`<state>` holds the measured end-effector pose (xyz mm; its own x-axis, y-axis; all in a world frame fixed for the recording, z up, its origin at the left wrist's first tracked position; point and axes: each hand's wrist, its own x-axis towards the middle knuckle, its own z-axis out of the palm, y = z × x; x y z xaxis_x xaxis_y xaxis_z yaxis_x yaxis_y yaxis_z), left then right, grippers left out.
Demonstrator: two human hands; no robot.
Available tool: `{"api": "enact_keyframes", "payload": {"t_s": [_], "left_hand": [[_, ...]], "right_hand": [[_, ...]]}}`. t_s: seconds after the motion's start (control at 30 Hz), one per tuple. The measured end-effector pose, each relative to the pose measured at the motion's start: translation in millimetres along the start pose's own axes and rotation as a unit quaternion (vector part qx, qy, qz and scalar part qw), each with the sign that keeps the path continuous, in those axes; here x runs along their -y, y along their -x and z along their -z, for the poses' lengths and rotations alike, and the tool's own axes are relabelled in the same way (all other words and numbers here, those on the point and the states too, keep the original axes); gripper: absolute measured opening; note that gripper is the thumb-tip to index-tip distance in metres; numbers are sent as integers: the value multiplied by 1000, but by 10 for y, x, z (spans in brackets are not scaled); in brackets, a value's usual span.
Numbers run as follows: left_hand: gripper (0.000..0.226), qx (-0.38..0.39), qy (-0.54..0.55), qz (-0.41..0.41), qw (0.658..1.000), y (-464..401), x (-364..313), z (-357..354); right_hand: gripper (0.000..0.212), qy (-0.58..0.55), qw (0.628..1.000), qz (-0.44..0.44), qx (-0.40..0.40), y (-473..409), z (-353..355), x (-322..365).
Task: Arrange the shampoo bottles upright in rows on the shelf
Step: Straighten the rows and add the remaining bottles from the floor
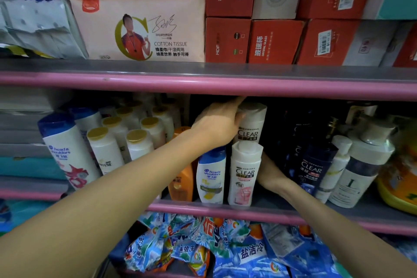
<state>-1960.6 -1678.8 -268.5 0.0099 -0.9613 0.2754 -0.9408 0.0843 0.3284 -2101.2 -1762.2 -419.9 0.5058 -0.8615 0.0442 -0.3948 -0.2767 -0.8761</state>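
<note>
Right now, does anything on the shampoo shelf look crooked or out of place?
Yes. The big blue-capped bottle at the left end leans left instead of standing upright. The gold-capped bottles beside it stand in even rows.

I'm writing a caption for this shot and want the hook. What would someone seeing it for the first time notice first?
Two bare forearms reach into the middle shelf: the left hand grips the top of a white Clear bottle at the back, while the right hand disappears behind the white Clear bottle in front. Above, a pale cotton tissue pack and red boxes fill the upper shelf; below lie crumpled blue detergent bags.
</note>
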Motion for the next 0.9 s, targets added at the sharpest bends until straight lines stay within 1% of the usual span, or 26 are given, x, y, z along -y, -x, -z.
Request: {"api": "enact_keyframes", "payload": {"t_s": [0.2, 0.33, 0.47, 0.57, 0.9], "left_hand": [[39, 61, 6, -7, 998, -152, -87, 7], [34, 41, 3, -3, 999, -158, -81, 12], [30, 16, 15, 4, 1000, -152, -52, 21], [30, 15, 28, 15, 999, -159, -54, 15], [31, 15, 28, 5, 999, -153, -64, -7]], "right_hand": [[60, -6, 1000, -3, 13, 55, -28, -124], [66, -27, 999, 11, 15, 105, -45, -167], [66, -27, 999, 21, 19, 144, -54, -171], [67, -15, 999, 26, 18, 149, -57, -172], [70, -12, 1000, 15, 19, 137, -65, -215]]}}
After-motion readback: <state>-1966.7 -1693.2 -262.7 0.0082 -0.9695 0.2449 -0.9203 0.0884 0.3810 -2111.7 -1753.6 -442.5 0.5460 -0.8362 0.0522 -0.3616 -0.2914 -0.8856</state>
